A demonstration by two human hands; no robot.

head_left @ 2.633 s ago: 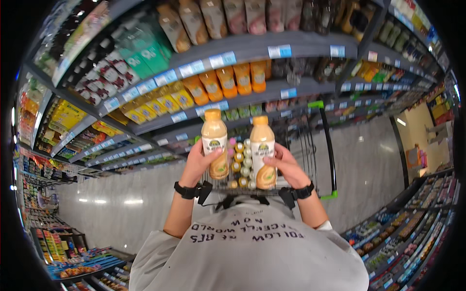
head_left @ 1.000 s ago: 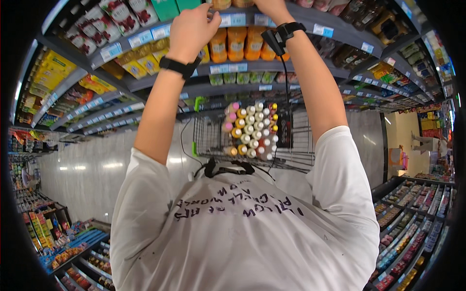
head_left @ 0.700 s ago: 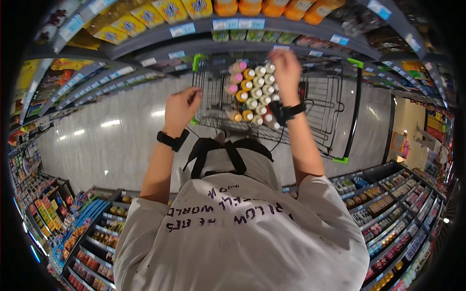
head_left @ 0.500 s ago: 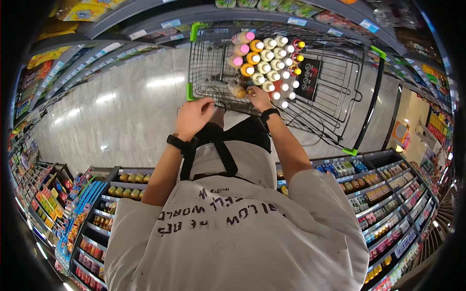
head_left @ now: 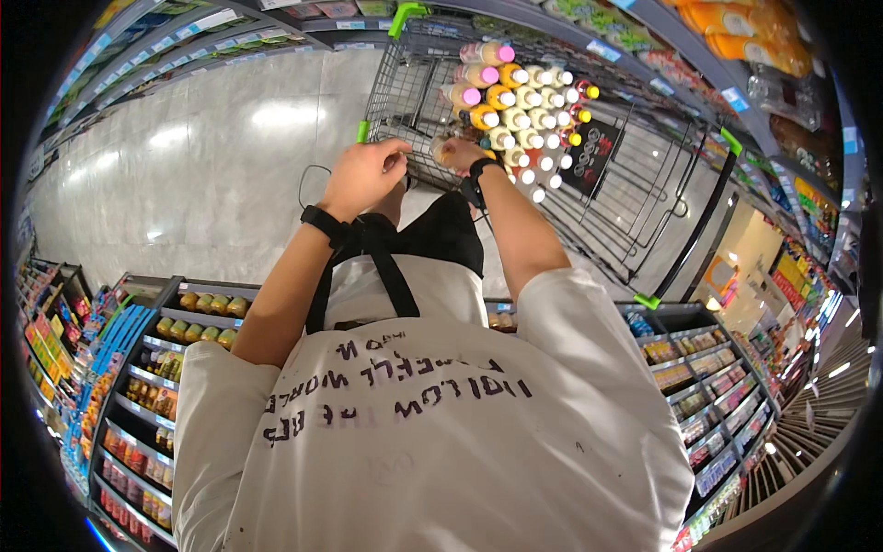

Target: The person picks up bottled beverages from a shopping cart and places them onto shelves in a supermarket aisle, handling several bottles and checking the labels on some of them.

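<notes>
A wire shopping cart (head_left: 391, 83) with green corner pieces stands ahead of me, holding several rows of bottles (head_left: 518, 120) with white, pink and yellow caps. My right hand (head_left: 463, 155) reaches into the cart at the near edge of these rows. Its fingers close on the cap end of a bottle (head_left: 441, 148) with pale brown contents, which is partly covered by the hand. By the cart's near left corner, my left hand (head_left: 370, 173) hangs with curled fingers and nothing visible in them. Both wrists wear black bands.
Bare wire mesh and a dark printed panel (head_left: 593, 158) lie right of the bottles. Beyond the cart runs a stocked shelf (head_left: 635, 55). Behind me are shelves of jars and bottles (head_left: 152, 396). Grey tiled floor (head_left: 212, 184) stretches to the left.
My view has turned and shifted, so the cart and shelves sit differently. My right hand has moved over the bottle's cap end. The left hand stays curled near the cart corner.
</notes>
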